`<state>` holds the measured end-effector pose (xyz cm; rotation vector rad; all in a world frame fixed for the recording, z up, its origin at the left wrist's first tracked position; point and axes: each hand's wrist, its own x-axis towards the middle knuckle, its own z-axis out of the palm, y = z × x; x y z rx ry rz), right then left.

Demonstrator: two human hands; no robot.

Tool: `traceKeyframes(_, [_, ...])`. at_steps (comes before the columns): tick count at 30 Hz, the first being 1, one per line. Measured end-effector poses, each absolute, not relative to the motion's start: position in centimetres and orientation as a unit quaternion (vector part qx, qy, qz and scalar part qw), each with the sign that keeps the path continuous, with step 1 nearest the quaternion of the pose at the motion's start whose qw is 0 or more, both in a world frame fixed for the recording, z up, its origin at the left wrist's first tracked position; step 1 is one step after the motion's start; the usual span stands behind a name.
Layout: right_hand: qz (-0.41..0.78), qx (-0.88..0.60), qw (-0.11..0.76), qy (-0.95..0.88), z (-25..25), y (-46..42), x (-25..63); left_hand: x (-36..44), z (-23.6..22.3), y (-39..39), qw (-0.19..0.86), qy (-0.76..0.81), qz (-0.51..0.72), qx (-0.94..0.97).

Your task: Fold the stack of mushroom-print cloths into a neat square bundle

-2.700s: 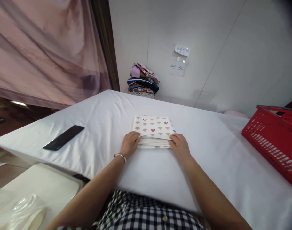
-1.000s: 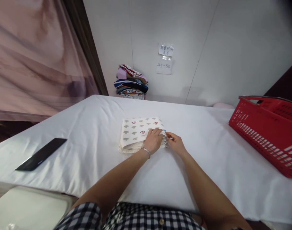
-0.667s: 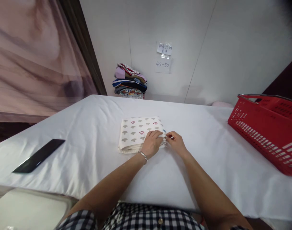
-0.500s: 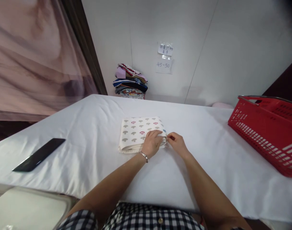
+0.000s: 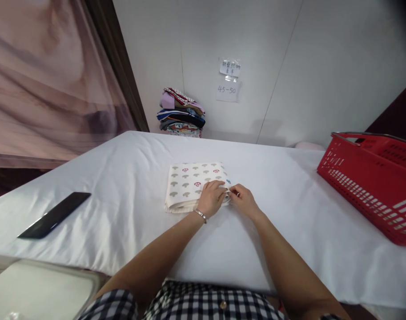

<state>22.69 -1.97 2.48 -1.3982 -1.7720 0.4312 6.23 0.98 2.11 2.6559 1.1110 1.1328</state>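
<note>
A folded cream cloth (image 5: 179, 183) with grey, red and blue mushroom prints lies on the white-covered table, its layers stacked along the near edge. My left hand (image 5: 211, 200), a bracelet at its wrist, is on the cloth's near right part, fingers bent around the edge there. My right hand (image 5: 245, 200) pinches the near right corner between thumb and fingertips, close beside the left fingers. The layers under my left palm are hidden.
A red plastic basket (image 5: 369, 186) stands on the right of the white tablecloth (image 5: 122, 186). To the left lies a dark flat panel (image 5: 55, 215). Folded clothes (image 5: 182, 113) are stacked beyond the far edge, by the wall. A pale stool-like surface (image 5: 39, 289) sits at lower left.
My right hand has shifted slightly left, bringing its fingertips closer to my left hand at the cloth's corner. The left hand and the cloth have barely moved.
</note>
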Motion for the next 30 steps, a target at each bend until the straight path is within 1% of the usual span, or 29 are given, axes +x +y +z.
traceKeyframes(5, [0.194, -0.559, 0.417, -0.69, 2.3, -1.8, 22.9, 5.3, 2.1, 1.0, 0.016, 0.352, 0.346, 0.87])
traceKeyframes(9, [0.217, -0.563, 0.424, -0.676, 2.3, -1.8, 23.1, 4.0, 1.8, 1.5, 0.0, 0.383, 0.336, 0.861])
traceKeyframes(15, [0.231, -0.559, 0.41, -0.683, 2.6, -2.0, 23.5, 2.7, 1.6, 1.2, -0.012, 0.381, 0.341, 0.859])
traceKeyframes(20, [0.218, -0.557, 0.41, -0.689, 2.3, -1.7, 23.7, 3.5, 1.7, -0.1, -0.051, 0.329, 0.317, 0.888])
traceKeyframes(24, [0.222, -0.561, 0.409, -0.685, 2.0, -1.6, 23.7, 4.8, 2.0, 0.1, -0.073, 0.351, 0.292, 0.887])
traceKeyframes(30, [0.212, -0.566, 0.404, -0.687, 1.9, -1.6, 23.7, 6.2, 1.9, 0.8, -0.078, 0.365, 0.288, 0.882])
